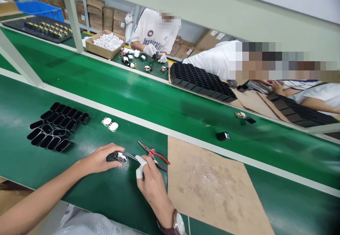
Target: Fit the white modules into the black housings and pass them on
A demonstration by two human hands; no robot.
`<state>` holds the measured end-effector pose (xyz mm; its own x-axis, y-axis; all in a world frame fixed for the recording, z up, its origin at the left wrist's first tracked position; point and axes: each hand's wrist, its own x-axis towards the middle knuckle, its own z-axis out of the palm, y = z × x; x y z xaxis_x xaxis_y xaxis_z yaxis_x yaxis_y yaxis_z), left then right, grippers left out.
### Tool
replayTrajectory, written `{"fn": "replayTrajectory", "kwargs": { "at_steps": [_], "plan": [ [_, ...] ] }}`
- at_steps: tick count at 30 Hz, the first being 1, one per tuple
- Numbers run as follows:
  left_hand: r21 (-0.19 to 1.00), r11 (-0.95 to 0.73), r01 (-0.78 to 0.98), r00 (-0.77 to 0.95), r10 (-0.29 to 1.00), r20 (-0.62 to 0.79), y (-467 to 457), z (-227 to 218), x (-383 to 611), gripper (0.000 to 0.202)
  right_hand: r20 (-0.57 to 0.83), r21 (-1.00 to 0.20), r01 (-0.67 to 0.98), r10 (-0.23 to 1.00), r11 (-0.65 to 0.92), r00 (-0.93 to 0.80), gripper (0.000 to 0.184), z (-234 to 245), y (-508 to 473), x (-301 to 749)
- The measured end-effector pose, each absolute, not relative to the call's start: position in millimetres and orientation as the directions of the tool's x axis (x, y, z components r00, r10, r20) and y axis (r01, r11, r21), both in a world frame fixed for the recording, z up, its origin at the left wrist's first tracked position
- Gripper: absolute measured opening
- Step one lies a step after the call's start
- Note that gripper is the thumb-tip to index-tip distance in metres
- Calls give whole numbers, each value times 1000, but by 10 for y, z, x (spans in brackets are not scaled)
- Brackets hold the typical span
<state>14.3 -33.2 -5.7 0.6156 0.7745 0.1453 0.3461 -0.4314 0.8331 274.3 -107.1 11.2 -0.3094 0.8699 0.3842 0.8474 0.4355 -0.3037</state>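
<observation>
My left hand [106,160] has its thumb and fingers closed round a small black oval casing [121,157], whose open top shows white and yellow parts inside. White finger cots cover fingertips of my right hand [150,176], which pinches a pair of tweezers [131,156]. The tweezers' tips point at the casing's rim; whether they touch it I cannot tell. Just beyond my right hand lie red-handled pliers [156,155], jaws toward the upper left. Two small circuit boards [110,124] with white tops rest on the green bench behind the casing.
Several empty black casings [54,127] stand grouped at left. A brown cardboard sheet [209,185] covers the bench at right. Beyond a white rail, the green conveyor belt [148,102] carries a casing [223,136] and a circuit board [240,115]. Co-workers sit across it; a frame post [71,15] rises at left.
</observation>
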Motion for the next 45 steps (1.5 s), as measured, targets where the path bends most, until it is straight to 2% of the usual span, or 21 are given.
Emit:
{"fn": "replayTrajectory", "kwargs": {
  "at_steps": [4,6,8,11,15,19,22,26,28,33,39,43,45],
  "plan": [
    [799,-544,256,638,716,283,-304,-72,146,33,384,-164,921,883,354,-271,54,-104,-1058,2809],
    [780,-582,230,645,691,325,-291,-84,148,31,387,-136,930,883,340,-266,54,-168,-1060,2835],
    [768,-603,214,640,681,356,-283,-108,145,32,359,-159,926,894,341,-267,50,-150,-1061,2840],
    [768,-613,184,631,673,387,-283,-156,135,32,337,-305,863,893,403,-298,44,-5,-1019,2792],
    [811,-526,257,610,739,286,-303,-178,115,47,352,-530,655,842,539,-408,47,168,-870,2632],
    [847,-382,370,599,794,97,-322,-147,97,60,349,-610,546,813,574,-465,44,150,-732,2484],
    [864,-330,380,612,790,33,-325,-143,93,65,381,-585,535,789,610,-483,43,83,-708,2462],
    [886,-291,361,614,789,9,-320,-152,99,69,371,-396,591,711,702,-597,43,31,-744,2512],
    [893,-283,351,614,789,9,-317,-138,104,71,366,-350,599,693,721,-621,43,20,-758,2534],
    [894,-264,363,615,788,-17,-316,-85,112,69,436,-419,581,716,698,-545,44,31,-784,2540],
    [892,-279,356,618,786,0,-312,-113,110,68,387,-409,627,748,664,-540,41,68,-818,2485],
    [894,-283,346,617,787,10,-307,-113,118,67,416,-509,627,806,590,-422,49,106,-819,2537],
    [895,-285,342,616,788,16,-307,-102,127,68,431,-486,677,826,552,-364,53,131,-858,2650]
  ]
}}
